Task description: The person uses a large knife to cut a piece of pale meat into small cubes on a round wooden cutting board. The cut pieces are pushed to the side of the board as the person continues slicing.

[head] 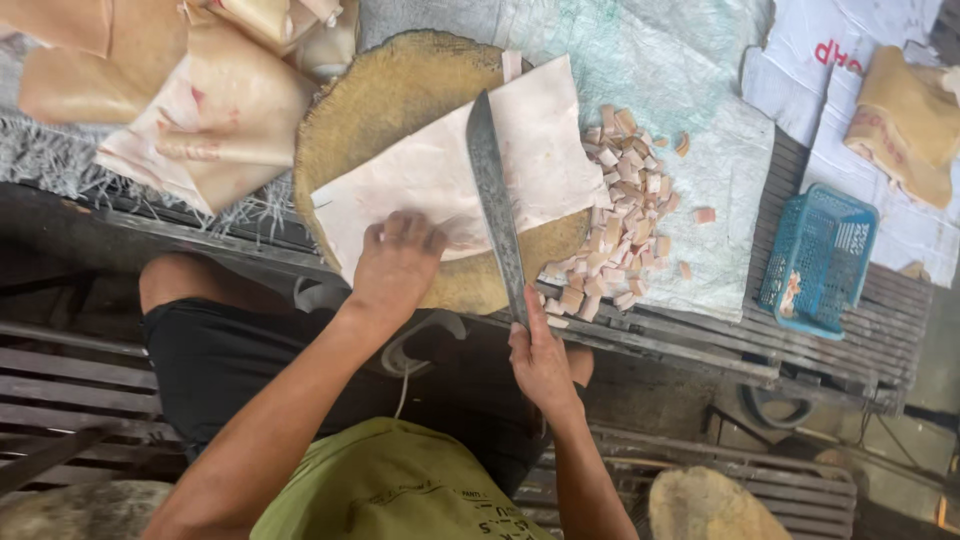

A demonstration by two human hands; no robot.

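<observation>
A pale pink slab of pork fat (pixel 440 170) lies flat on a round wooden chopping block (pixel 400 85). My left hand (pixel 397 262) presses down on the slab's near edge with fingers spread. My right hand (pixel 541 358) grips the handle of a long knife (pixel 494 195), whose blade lies across the slab, tip pointing away from me. A heap of small cut cubes (pixel 625 215) sits to the right of the block on a pale woven sheet (pixel 720 190).
Several more big slabs (pixel 215 110) are piled at the upper left. A small blue plastic basket (pixel 820 258) stands at the right on the slatted bench (pixel 860 330). Another slab (pixel 905 120) lies on white sacking at the far right. My knees are below the bench edge.
</observation>
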